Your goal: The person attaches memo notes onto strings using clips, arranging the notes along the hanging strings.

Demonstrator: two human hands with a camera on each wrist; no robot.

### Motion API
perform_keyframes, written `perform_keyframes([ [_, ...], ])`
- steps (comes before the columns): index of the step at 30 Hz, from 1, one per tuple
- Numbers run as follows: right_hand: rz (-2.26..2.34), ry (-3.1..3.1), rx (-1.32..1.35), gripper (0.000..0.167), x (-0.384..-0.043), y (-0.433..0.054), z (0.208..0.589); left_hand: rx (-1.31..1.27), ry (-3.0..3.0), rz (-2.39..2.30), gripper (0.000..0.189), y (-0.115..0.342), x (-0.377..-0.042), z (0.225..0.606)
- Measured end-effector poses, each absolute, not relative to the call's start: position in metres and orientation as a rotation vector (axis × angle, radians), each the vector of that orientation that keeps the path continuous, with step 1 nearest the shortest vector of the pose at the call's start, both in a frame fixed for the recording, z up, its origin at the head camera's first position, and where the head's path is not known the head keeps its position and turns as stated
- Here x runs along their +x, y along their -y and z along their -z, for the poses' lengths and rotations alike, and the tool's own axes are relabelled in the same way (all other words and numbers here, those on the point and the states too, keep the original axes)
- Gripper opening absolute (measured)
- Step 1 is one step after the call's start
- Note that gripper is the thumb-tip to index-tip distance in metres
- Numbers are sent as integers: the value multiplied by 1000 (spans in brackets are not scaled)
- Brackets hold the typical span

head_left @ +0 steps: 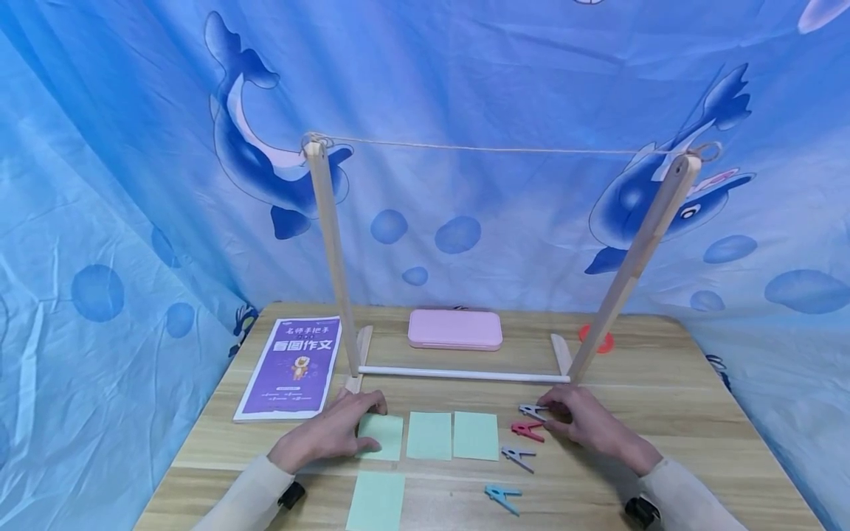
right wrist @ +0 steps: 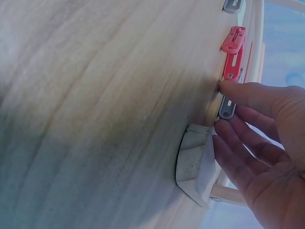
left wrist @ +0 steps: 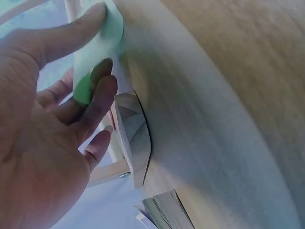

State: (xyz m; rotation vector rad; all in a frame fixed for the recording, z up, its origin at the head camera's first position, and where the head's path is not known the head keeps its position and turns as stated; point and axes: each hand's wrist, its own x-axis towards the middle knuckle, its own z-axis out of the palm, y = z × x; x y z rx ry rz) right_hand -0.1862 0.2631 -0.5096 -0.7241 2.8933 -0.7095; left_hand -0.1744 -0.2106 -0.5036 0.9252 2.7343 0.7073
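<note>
My left hand pinches the edge of a pale green paper note, thumb on one face and fingertips at the other in the left wrist view. Two more green notes, a middle one and a right one, lie beside it, and another note lies nearer me. On the right, my right hand has thumb and fingers around a grey clothespin lying on the table. Below it lie a red clothespin, a second grey clothespin and a blue clothespin.
A wooden frame, with a left post, a right post and a white bottom bar, carries a string across its top. Around it are a purple book, a pink case and a red ring.
</note>
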Motion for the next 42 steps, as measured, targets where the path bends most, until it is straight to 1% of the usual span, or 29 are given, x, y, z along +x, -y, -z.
perform_keyframes([
  [3, 721, -2889, -707, 29, -186, -263, 509, 910, -2726, -719, 52, 211, -175, 503],
  [6, 751, -2872, -680, 28, -186, -262, 508, 900, -2730, -721, 53, 212, -175, 503],
  [12, 789, -2854, -622, 29, -188, -260, 504, 879, -2786, -712, 32, 213, -174, 498],
  [16, 832, -2852, -640, 28, -189, -260, 499, 877, -2836, -751, 19, 214, -175, 493],
  [23, 852, -2879, -700, 23, -187, -257, 489, 803, -2836, -951, 9, 214, -174, 487],
  [26, 857, -2907, -765, 23, -186, -252, 481, 812, -2834, -1029, 8, 213, -174, 487],
  [29, 885, -2935, -866, 27, -186, -246, 472, 823, -2854, -1098, 7, 212, -174, 487],
  [34, 978, -2915, -975, 33, -188, -235, 452, 822, -2859, -1230, 11, 209, -175, 483],
  [42, 1022, -2876, -1036, 29, -192, -223, 426, 768, -2899, -1423, 14, 202, -178, 476],
])
